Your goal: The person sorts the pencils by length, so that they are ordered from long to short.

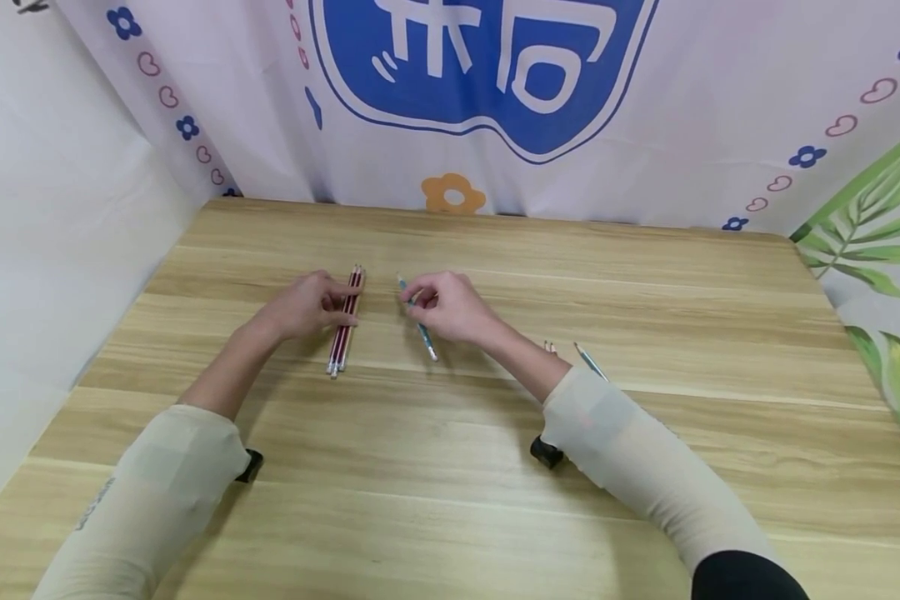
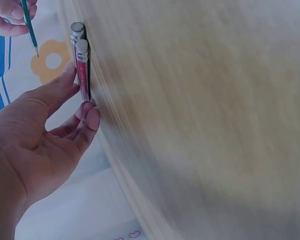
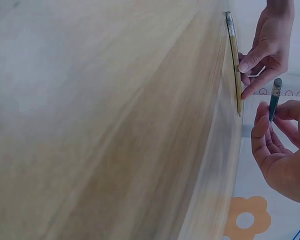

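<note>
My left hand (image 1: 300,308) holds a small bundle of red-and-dark striped pencils (image 1: 339,348), its thumb and fingers along the bundle's side. Silver-capped ends of these pencils point toward me on the table; in the right wrist view, a yellowish side of the bundle (image 3: 233,37) shows under the fingers. To the right, my right hand (image 1: 456,308) pinches a teal pencil (image 1: 426,340) between thumb and fingers. That pencil slants with its point away from me and its capped end nearer. A short gap separates it from the bundle.
Beside the right forearm lie another green pencil (image 1: 589,362) and some pencil tips (image 1: 550,347), partly covered by the sleeve. The wooden table (image 1: 390,467) meets a printed cloth (image 1: 720,125) at its far edge. Black wrist devices (image 1: 546,452) sit under both sleeves.
</note>
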Demonstrator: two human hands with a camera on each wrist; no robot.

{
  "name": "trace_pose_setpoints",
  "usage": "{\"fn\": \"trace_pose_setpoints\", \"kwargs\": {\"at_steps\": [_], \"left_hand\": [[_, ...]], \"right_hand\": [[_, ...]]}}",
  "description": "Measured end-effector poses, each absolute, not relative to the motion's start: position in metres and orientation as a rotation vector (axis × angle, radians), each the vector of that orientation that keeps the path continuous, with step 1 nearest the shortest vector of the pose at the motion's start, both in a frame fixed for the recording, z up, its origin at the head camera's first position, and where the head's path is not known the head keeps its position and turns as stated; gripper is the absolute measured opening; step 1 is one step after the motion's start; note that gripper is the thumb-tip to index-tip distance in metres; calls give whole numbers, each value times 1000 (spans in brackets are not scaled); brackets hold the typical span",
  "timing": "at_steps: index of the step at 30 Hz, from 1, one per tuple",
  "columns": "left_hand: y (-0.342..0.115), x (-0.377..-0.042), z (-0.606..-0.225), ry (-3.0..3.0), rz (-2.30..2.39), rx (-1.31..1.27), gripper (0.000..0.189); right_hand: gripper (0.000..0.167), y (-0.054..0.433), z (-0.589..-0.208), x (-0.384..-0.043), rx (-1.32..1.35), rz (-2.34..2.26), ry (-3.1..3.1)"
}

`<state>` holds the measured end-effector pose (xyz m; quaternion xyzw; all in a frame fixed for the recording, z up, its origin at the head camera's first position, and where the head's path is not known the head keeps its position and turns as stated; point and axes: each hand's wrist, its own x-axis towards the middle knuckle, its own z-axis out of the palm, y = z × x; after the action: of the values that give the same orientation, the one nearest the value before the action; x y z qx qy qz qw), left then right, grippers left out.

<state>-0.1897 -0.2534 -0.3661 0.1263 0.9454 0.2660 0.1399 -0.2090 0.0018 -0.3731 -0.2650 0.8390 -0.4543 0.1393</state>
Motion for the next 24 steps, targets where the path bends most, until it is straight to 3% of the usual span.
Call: {"fn": "trace_pose_setpoints", "kwargs": {"at_steps": [24], "left_hand": [[-255,-191,-369,2740,755,375,56]], "right_hand": [[17,-5,-375,-213,-730,-1281,2456]]}}
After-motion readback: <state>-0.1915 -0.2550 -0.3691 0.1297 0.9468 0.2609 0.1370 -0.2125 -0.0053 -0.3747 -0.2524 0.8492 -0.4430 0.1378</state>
